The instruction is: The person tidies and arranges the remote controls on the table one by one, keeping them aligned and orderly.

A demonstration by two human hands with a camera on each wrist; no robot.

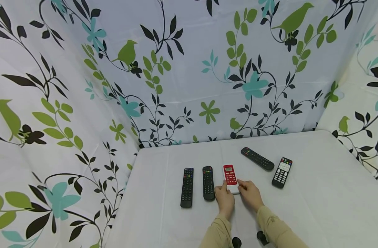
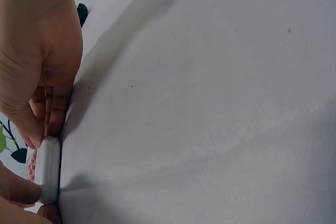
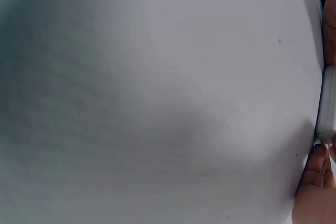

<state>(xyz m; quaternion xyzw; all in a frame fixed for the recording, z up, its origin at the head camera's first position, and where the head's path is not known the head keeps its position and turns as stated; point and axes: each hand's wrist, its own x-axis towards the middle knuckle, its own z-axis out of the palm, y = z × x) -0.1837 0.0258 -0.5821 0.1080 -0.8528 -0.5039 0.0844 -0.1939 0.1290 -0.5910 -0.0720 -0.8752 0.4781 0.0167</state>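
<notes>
Holds the red-faced white remote control (image 1: 230, 176) by its two long edges, flat on the white-covered table (image 1: 151, 220). Pinches with the left hand (image 1: 224, 199) at 7 o'clock, narrow grip. Pinches likewise with the right hand (image 1: 251, 195) at 4 o'clock, fingers bent, tips against the edge. Cannot tell the lie of the remaining left-hand fingers; largely hidden.

Shows a small display at the remote's 12 o'clock end, plain white casing at 6 o'clock. Includes, at 9 o'clock, a slim round-ended black remote (image 1: 208, 183) near the left hand, then a longer square-ended black remote (image 1: 187, 188) farther out. Includes also a slanted black remote (image 1: 257, 158) at 2 o'clock and a silver-panelled black remote (image 1: 282, 173) at 3 o'clock, well apart. Hangs at 12 o'clock, beyond the table: bird-and-leaf patterned cloth (image 1: 189, 79).
</notes>
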